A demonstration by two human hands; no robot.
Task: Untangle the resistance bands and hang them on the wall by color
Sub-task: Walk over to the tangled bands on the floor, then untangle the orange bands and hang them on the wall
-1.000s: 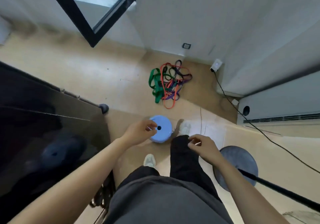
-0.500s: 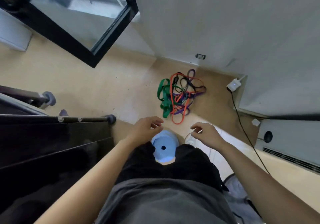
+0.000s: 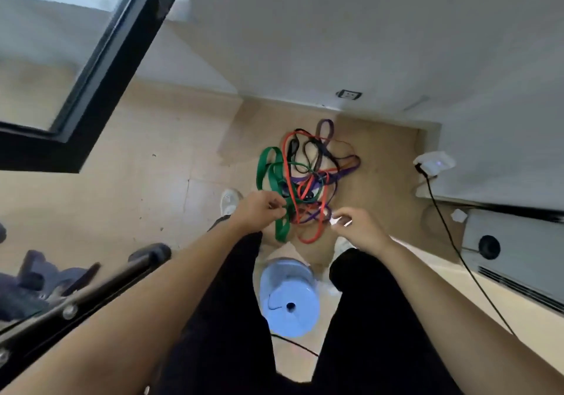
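Bands (image 3: 305,177) (green, red, purple, black) lie knotted on floor (image 3: 146,199), frame centre, near wall corner. Left hand (image 3: 259,211) & right hand (image 3: 363,229) hover over pile, fingers loosely curled, apparently holding nothing. Prob. light, soft, stretchy, snag-prone; best grab wide green loop (image 3: 265,165) at pile's left edge, w/o yanking.

The tangled bands (image 3: 305,177) are laid on the floor (image 3: 122,181) before the wall (image 3: 335,43). A round object (image 3: 290,297) is set nearer, between 2 legs (image 3: 232,303). The left hand (image 3: 259,211) and right hand (image 3: 360,226) are held over the tangle's near edge.
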